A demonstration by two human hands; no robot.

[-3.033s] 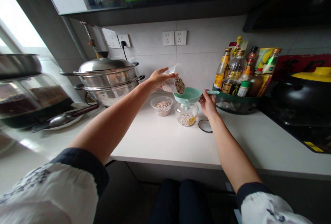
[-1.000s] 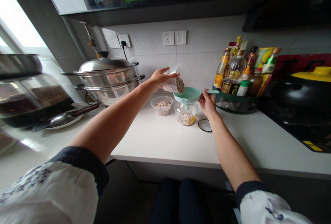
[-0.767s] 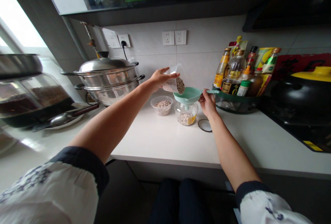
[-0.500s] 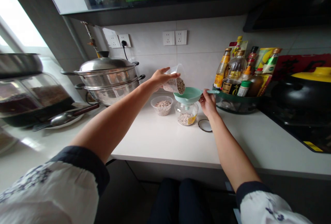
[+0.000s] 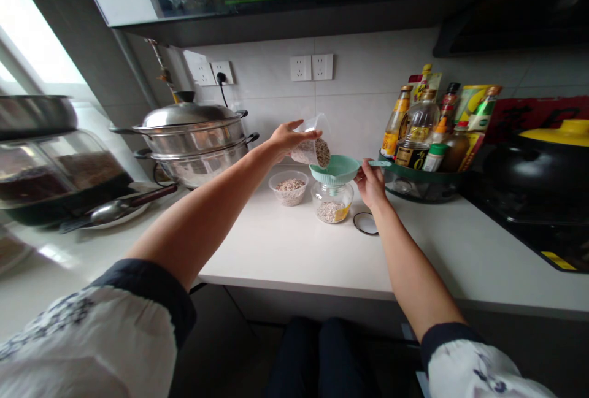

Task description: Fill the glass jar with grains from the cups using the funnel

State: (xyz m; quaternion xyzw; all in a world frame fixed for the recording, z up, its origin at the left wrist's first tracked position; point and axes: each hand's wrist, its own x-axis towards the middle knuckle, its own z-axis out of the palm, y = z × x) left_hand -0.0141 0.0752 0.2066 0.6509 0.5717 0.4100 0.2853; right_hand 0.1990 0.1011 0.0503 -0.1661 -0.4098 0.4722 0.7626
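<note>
- Clear plastic bowl, with the jar taken as the clock's centre and twelve set toward the wall, is held up at eleven o'clock, tilted, its mouth turned toward the green funnel; whether the funnel is touched cannot be told.
- Mixed grain is gathered at the lowered mouth.
- By the left hand the bowl is gripped, its fingers wrapped about the side.
- By the right hand, at two o'clock, the funnel's handle is pinched.
- The funnel is seated over the jar's mouth; pale grain is spread inside the jar.
- A second bowl of grain is stood upright just beside, between nine and ten.
- A dark-rimmed disc is laid flat at four.
- Farther off, a steel steamer is placed at ten, and seasoning bottles are grouped at two.
</note>
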